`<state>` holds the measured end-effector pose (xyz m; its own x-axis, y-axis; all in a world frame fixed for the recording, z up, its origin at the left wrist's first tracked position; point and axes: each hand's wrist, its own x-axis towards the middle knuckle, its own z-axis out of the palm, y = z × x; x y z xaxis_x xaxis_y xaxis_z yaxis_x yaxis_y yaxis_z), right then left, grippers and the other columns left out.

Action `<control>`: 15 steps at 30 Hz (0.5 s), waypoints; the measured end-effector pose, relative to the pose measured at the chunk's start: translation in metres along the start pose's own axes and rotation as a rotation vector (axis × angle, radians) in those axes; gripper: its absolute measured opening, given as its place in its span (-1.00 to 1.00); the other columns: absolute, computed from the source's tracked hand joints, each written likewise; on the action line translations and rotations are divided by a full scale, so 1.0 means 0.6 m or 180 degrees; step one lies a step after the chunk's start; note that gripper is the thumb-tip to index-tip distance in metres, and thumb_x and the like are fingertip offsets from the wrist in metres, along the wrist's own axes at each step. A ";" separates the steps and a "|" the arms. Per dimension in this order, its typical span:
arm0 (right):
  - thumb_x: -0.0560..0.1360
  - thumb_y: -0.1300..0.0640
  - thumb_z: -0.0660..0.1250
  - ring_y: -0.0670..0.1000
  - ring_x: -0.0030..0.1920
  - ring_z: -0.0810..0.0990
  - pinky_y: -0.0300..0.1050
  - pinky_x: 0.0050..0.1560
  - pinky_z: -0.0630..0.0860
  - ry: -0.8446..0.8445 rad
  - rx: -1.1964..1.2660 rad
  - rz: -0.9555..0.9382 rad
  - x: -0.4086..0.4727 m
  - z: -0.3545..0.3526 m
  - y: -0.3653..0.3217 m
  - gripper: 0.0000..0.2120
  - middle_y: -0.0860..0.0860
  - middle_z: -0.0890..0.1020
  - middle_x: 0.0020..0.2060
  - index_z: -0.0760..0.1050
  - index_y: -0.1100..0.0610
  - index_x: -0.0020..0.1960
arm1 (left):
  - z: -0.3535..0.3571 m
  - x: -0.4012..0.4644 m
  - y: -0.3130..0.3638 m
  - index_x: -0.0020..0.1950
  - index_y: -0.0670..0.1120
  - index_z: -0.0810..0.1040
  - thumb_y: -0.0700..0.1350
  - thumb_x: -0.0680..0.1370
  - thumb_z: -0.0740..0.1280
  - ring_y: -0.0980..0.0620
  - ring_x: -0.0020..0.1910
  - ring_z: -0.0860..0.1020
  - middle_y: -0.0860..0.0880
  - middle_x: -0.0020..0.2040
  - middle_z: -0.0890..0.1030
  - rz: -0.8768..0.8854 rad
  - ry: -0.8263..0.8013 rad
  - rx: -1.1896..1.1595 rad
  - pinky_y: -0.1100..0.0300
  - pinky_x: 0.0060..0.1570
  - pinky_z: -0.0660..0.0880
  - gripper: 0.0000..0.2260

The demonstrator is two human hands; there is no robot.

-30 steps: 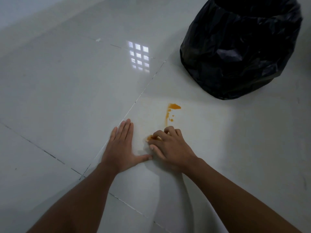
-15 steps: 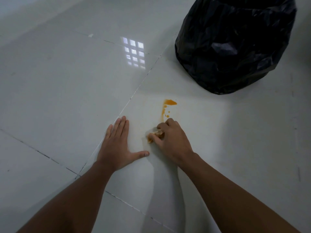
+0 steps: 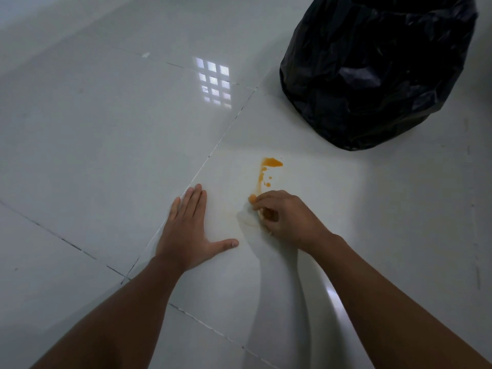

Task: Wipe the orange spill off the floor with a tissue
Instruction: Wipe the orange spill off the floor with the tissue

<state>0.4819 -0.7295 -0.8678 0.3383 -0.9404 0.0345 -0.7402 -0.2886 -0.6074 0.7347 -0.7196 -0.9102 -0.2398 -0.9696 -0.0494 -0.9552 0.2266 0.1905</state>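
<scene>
The right hand (image 3: 286, 217) bunches a stained tissue (image 3: 249, 215) at the near end of the orange spill (image 3: 266, 173), seemingly to wipe farther; the left hand (image 3: 186, 230) rests flat, fingers straight, on the floor (image 3: 106, 129), apparently for support; a black bin bag (image 3: 378, 70) sits beyond, likely for the used tissue.

Spill (image 3: 269, 166) was orange, streak plus small dots just beyond the right hand's fingers (image 3: 262, 202). Tissue (image 3: 249, 218) under those fingers was white, stained orange. Floor (image 3: 106, 129) pale grey-white tile with dark grout lines; bin bag (image 3: 372, 75) glossy black.

black bin bag (image 3: 378, 73): upper right | window reflection (image 3: 214, 85): glossy tile, possibly a grille
</scene>
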 end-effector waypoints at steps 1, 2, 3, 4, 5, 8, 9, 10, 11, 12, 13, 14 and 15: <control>0.45 0.25 0.43 -0.02 0.10 0.50 -0.27 0.09 0.41 0.0117 0.0027 0.0036 -0.003 -0.003 0.003 -0.71 -0.05 0.64 0.12 0.66 0.05 0.14 | 0.000 0.000 0.000 0.63 -0.16 -0.04 0.70 0.25 -0.05 0.01 0.63 -0.12 -0.05 0.66 -0.06 -0.0010 0.0007 0.0004 -0.06 0.60 -0.09 0.22; 0.45 0.24 0.43 -0.01 0.08 0.47 -0.30 0.03 0.38 0.0208 0.0043 0.0109 -0.004 -0.005 0.006 -0.72 -0.06 0.63 0.09 0.66 0.04 0.14 | -0.001 0.000 0.000 0.63 -0.16 -0.03 0.70 0.25 -0.05 0.01 0.63 -0.12 -0.05 0.66 -0.06 -0.0015 0.0012 0.0002 -0.06 0.60 -0.09 0.22; 0.45 0.22 0.43 0.00 0.05 0.45 -0.33 -0.04 0.34 0.0248 0.0022 0.0199 -0.005 -0.005 0.007 -0.74 -0.06 0.62 0.06 0.66 0.03 0.12 | -0.001 0.000 0.000 0.63 -0.15 -0.02 0.70 0.26 -0.05 0.01 0.63 -0.11 -0.05 0.66 -0.05 -0.0016 0.0016 -0.0001 -0.06 0.60 -0.08 0.22; 0.46 0.21 0.41 0.01 0.02 0.44 -0.35 -0.09 0.32 0.0256 -0.0018 0.0296 -0.005 -0.005 0.008 -0.75 -0.06 0.61 0.03 0.66 0.02 0.11 | -0.001 0.000 0.000 0.63 -0.15 -0.02 0.69 0.26 -0.04 0.02 0.63 -0.11 -0.05 0.66 -0.05 -0.0015 0.0023 -0.0002 -0.06 0.60 -0.08 0.21; 0.46 0.19 0.40 0.00 0.00 0.44 -0.35 -0.10 0.32 0.0271 -0.0027 0.0393 -0.005 -0.004 0.007 -0.76 -0.07 0.61 0.01 0.66 0.01 0.11 | -0.001 0.000 0.000 0.63 -0.15 -0.02 0.69 0.26 -0.03 0.02 0.63 -0.11 -0.04 0.66 -0.05 -0.0011 0.0024 -0.0004 -0.06 0.60 -0.09 0.21; 0.45 0.11 0.41 0.00 -0.02 0.51 -0.20 -0.03 0.46 0.0293 0.0092 0.0564 -0.002 0.003 -0.009 -0.66 -0.03 0.55 0.00 0.60 0.00 0.22 | 0.000 0.000 0.000 0.63 -0.15 -0.02 0.69 0.27 -0.02 0.02 0.63 -0.11 -0.04 0.66 -0.05 -0.0018 0.0031 -0.0045 -0.06 0.60 -0.07 0.20; 0.45 0.10 0.40 0.01 -0.02 0.52 -0.16 -0.01 0.49 0.0223 0.0051 0.0618 0.000 0.008 -0.016 -0.62 -0.02 0.52 0.02 0.55 0.00 0.27 | 0.001 0.001 0.001 0.63 -0.15 -0.02 0.69 0.27 -0.02 0.02 0.63 -0.11 -0.04 0.66 -0.04 -0.0013 0.0033 -0.0056 -0.07 0.60 -0.06 0.20; 0.48 0.11 0.36 0.03 -0.02 0.53 -0.12 -0.01 0.51 0.0143 -0.0057 0.0666 0.002 0.014 -0.022 -0.61 0.00 0.49 0.04 0.52 0.00 0.31 | 0.001 0.001 0.001 0.63 -0.15 -0.02 0.69 0.27 -0.02 0.02 0.63 -0.10 -0.05 0.66 -0.04 -0.0009 0.0029 -0.0051 -0.08 0.60 -0.06 0.21; 0.52 0.13 0.31 0.06 -0.03 0.53 -0.09 -0.03 0.53 0.0081 -0.0176 0.0692 0.005 0.020 -0.027 -0.64 0.01 0.46 0.04 0.50 0.00 0.32 | 0.000 0.001 0.001 0.63 -0.15 -0.02 0.69 0.26 -0.02 0.02 0.63 -0.10 -0.05 0.66 -0.04 -0.0009 0.0026 -0.0037 -0.07 0.60 -0.06 0.21; 0.55 0.12 0.27 0.07 -0.05 0.52 -0.05 -0.05 0.54 0.0046 -0.0261 0.0715 0.006 0.025 -0.030 -0.67 0.02 0.44 0.03 0.50 0.00 0.31 | 0.000 0.001 0.000 0.63 -0.15 -0.02 0.69 0.26 -0.02 0.02 0.63 -0.10 -0.05 0.66 -0.04 -0.0012 0.0025 -0.0028 -0.07 0.60 -0.06 0.21; 0.58 0.10 0.25 0.07 -0.07 0.52 -0.03 -0.06 0.55 0.0035 -0.0312 0.0742 0.007 0.027 -0.032 -0.70 0.01 0.43 0.02 0.51 -0.01 0.30 | 0.000 0.001 0.000 0.63 -0.15 -0.02 0.69 0.26 -0.01 0.01 0.63 -0.10 -0.05 0.66 -0.04 -0.0012 0.0027 -0.0028 -0.07 0.60 -0.06 0.21; 0.58 0.09 0.25 0.07 -0.07 0.51 -0.02 -0.05 0.56 0.0042 -0.0333 0.0773 0.008 0.028 -0.033 -0.71 0.01 0.42 0.01 0.53 -0.01 0.29 | 0.000 0.000 0.001 0.63 -0.16 -0.02 0.69 0.26 -0.01 0.01 0.63 -0.10 -0.05 0.66 -0.04 -0.0009 0.0024 -0.0033 -0.07 0.60 -0.07 0.22; 0.57 0.10 0.26 0.08 -0.07 0.51 -0.02 -0.05 0.55 0.0055 -0.0328 0.0806 0.010 0.028 -0.032 -0.72 0.01 0.42 0.00 0.54 0.00 0.27 | -0.001 0.000 0.001 0.63 -0.16 -0.02 0.69 0.26 -0.01 0.01 0.64 -0.10 -0.06 0.66 -0.04 -0.0005 0.0018 -0.0035 -0.06 0.60 -0.07 0.22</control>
<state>0.5082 -0.7267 -0.8694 0.1256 -0.9876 -0.0942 -0.8554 -0.0597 -0.5145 0.7344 -0.7194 -0.9095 -0.2374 -0.9704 -0.0441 -0.9536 0.2241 0.2012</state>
